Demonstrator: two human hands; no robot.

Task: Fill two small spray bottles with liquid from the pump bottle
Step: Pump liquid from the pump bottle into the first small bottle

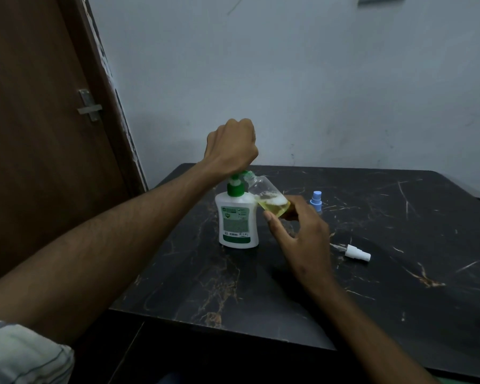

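A white pump bottle [237,221] with a green pump stands upright on the black marble table [399,273]. My left hand [232,144] is a closed fist resting on the pump head. My right hand [299,234] holds a small clear spray bottle [266,195] tilted, its open neck at the pump's nozzle. Yellowish liquid with foam fills its lower part. A second small bottle with a blue spray cap [316,200] stands behind my right hand, its body mostly hidden. A white spray head [356,253] with its tube lies on the table to the right.
The table stands against a pale wall. A brown door [39,134] with a metal latch is at the left. The table's near edge runs in front of me, with dark floor below.
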